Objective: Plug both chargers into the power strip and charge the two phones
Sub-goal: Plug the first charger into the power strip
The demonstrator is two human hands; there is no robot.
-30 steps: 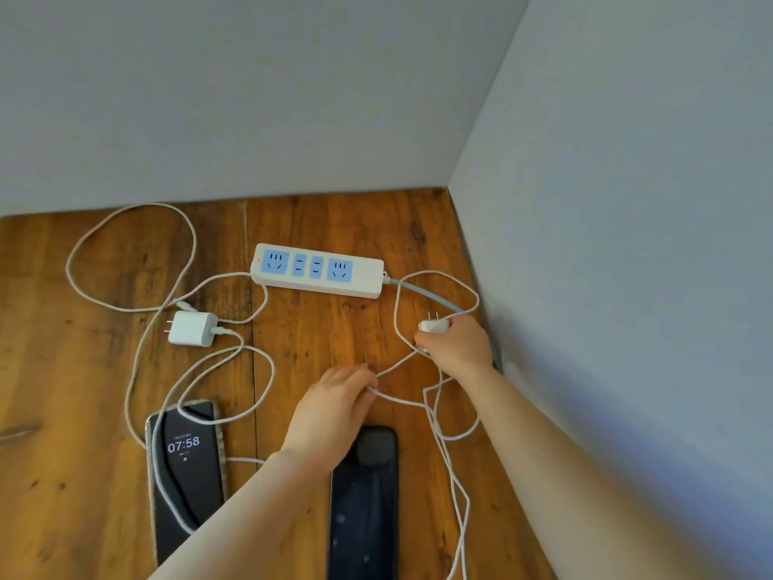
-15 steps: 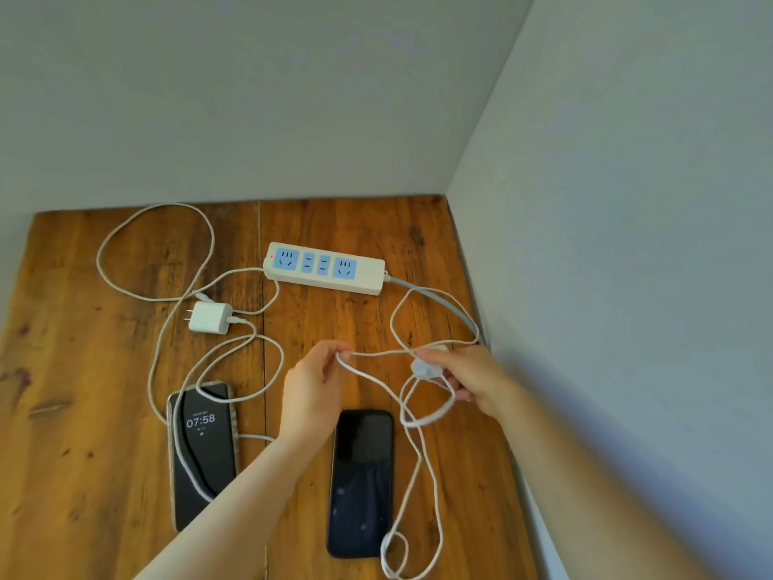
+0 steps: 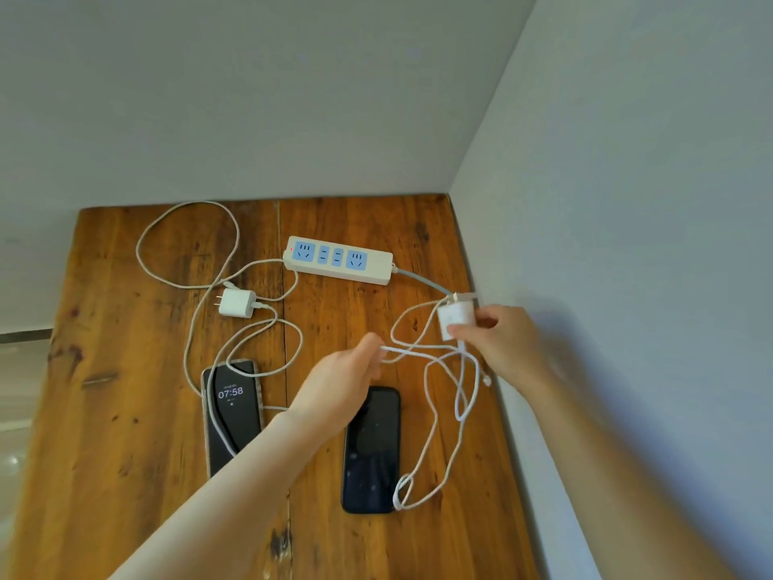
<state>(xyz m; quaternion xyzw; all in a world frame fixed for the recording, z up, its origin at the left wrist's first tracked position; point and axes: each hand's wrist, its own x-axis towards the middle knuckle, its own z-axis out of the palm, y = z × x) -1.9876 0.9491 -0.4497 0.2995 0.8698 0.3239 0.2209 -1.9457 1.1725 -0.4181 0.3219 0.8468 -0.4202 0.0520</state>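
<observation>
Wooden worktop (image 3: 125,412) carries the power strip (image 3: 339,260), a lit phone (image 3: 232,412) and a dark phone (image 3: 372,454). The right hand (image 3: 502,341) grips a white charger (image 3: 454,318) near the wall (image 3: 627,203); the left hand (image 3: 347,378) pinches its cable (image 3: 418,349).

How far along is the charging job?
Done: nothing; the power strip sockets are bare. In hand: right hand holds one charger, left hand pinches its cable. Left: plug that in, plus the second charger on the table, then connect lit phone and dark phone.
</observation>
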